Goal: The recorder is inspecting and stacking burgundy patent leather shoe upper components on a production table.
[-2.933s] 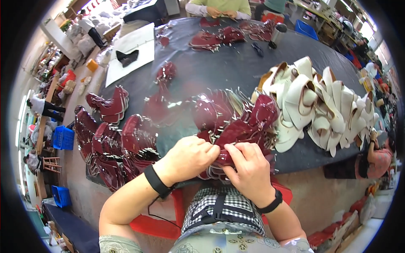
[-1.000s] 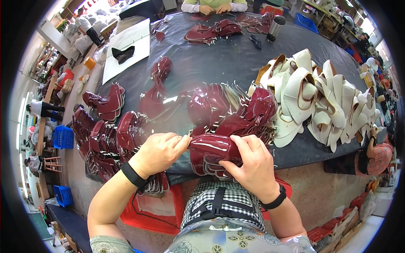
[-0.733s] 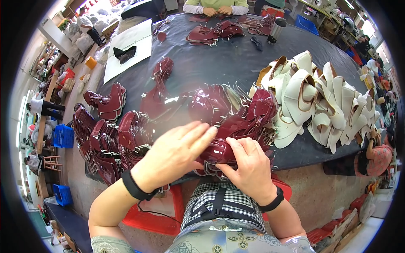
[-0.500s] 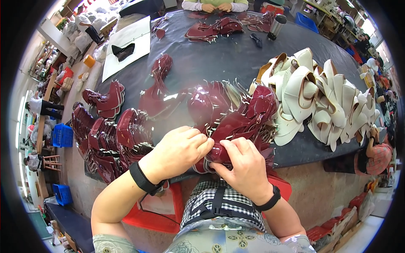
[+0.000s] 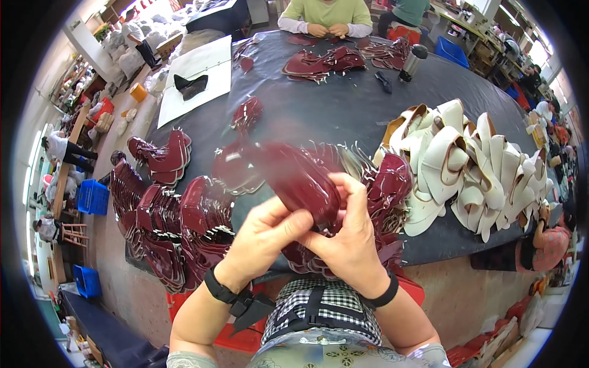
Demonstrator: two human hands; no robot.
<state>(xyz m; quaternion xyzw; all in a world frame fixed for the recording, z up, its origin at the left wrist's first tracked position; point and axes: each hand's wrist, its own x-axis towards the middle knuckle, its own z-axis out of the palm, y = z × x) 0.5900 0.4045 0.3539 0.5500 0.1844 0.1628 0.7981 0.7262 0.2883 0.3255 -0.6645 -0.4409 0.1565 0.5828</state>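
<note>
Both hands hold one glossy dark red shoe upper [image 5: 304, 184] in front of me, above a pile of similar pieces. My left hand [image 5: 264, 233] pinches its near left edge between thumb and fingers. On the other side, my right hand [image 5: 350, 236] grips it with the thumb in front and the fingers behind. The far end of the upper is smeared by motion. Beneath and behind it lie more dark red uppers [image 5: 391, 178] with pale thread ends sticking out. Each wrist wears a black band, and a black flap hangs by the left one.
Stacked dark red uppers [image 5: 159, 211] stand at the table's left. White shoe uppers [image 5: 457, 156] are heaped at the right. Farther off are a white sheet [image 5: 211, 64] with a black piece, a bottle [image 5: 413, 63] and a co-worker's hands [image 5: 328, 30]. A red stool [image 5: 408, 288] is below me.
My hands have risen from the pile with the shoe upper, which now shows far more of its length. The left hand has turned thumb-up. The whole view has shifted slightly.
</note>
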